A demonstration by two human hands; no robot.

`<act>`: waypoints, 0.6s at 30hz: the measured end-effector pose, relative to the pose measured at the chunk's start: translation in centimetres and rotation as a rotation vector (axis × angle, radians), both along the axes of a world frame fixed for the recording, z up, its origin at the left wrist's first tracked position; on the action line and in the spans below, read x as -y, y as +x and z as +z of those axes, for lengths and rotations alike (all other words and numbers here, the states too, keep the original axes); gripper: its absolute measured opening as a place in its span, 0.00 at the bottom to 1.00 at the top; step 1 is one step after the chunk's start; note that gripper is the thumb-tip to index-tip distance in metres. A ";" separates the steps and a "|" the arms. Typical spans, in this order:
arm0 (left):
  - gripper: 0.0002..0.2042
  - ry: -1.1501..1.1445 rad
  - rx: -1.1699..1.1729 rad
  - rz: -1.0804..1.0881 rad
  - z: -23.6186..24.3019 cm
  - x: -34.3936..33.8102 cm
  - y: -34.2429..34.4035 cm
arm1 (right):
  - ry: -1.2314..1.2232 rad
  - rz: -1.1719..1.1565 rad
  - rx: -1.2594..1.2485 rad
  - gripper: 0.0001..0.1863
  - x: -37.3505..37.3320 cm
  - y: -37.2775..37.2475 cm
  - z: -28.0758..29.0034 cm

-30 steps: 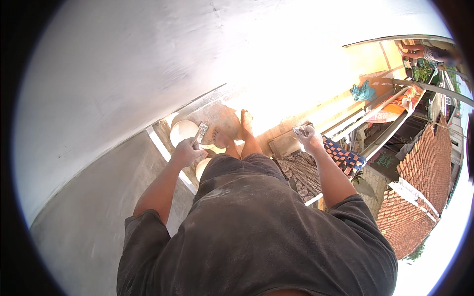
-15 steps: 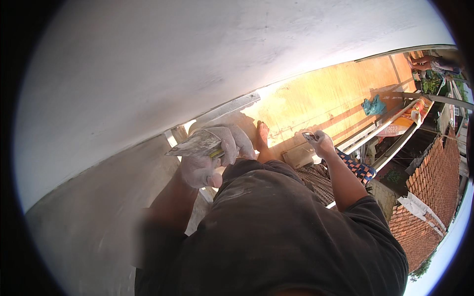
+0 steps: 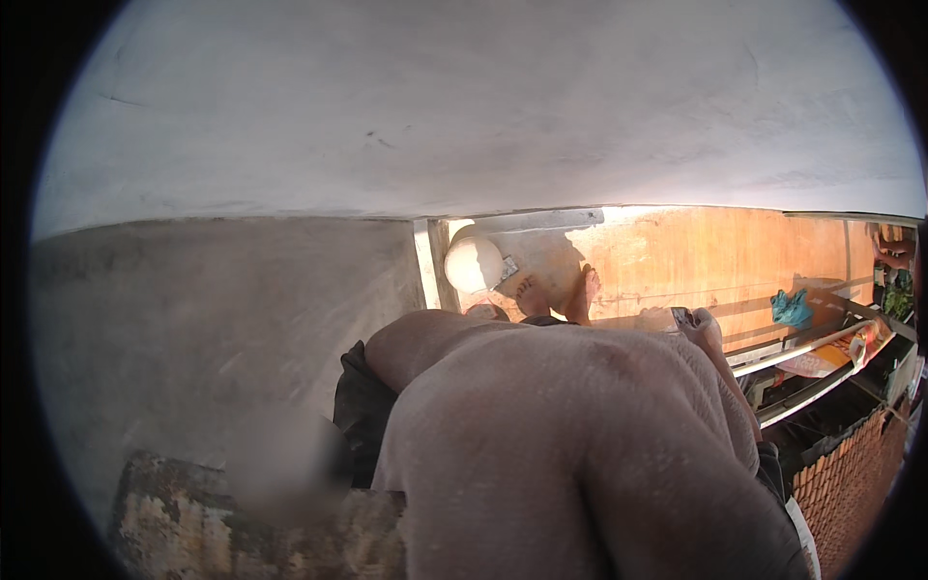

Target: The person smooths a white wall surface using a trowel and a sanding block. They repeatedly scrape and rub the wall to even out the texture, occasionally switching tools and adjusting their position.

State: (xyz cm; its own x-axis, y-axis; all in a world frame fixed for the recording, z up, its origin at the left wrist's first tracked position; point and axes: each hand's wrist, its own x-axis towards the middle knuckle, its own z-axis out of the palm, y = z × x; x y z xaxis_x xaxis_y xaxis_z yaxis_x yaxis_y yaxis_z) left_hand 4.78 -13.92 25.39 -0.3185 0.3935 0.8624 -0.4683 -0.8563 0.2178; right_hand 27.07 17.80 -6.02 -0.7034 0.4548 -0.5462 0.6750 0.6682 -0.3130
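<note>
My left hand [image 3: 561, 445] is very near the camera and fills the lower middle, its fingers bent round a stained, plaster-crusted scraper [image 3: 164, 503] whose blade shows at bottom left. Farther down and to the right, my right hand [image 3: 704, 332] grips a small metal putty knife [image 3: 682, 319], partly hidden behind the left hand. A round white container [image 3: 474, 261] is beside my bare feet, with a small flat object [image 3: 506, 271] at its edge.
A pale plastered wall [image 3: 464, 116] spans the top, with a grey surface [image 3: 193, 319] at left. The orange walkway [image 3: 677, 261] holds a blue plastic bag [image 3: 790, 307]. A railing [image 3: 783, 353] borders a drop toward tiled roofs [image 3: 841, 464]. A person's legs [image 3: 894, 251] show at far right.
My left hand has risen from waist height to right before the camera, carrying the scraper. The view has turned, so the wall now lies level across the top.
</note>
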 end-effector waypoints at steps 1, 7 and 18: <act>0.25 0.003 -0.005 -0.002 0.0 0.0 0.2 | -0.015 -0.018 -0.014 0.30 0.0 -0.2 0.2; 0.24 0.009 -0.021 -0.016 -0.2 0.0 1.5 | 0.000 -0.035 -0.045 0.29 0.1 -0.4 0.1; 0.23 -0.013 -0.007 0.054 -0.8 1.5 -0.3 | -0.004 0.008 -0.046 0.28 0.2 1.0 -0.8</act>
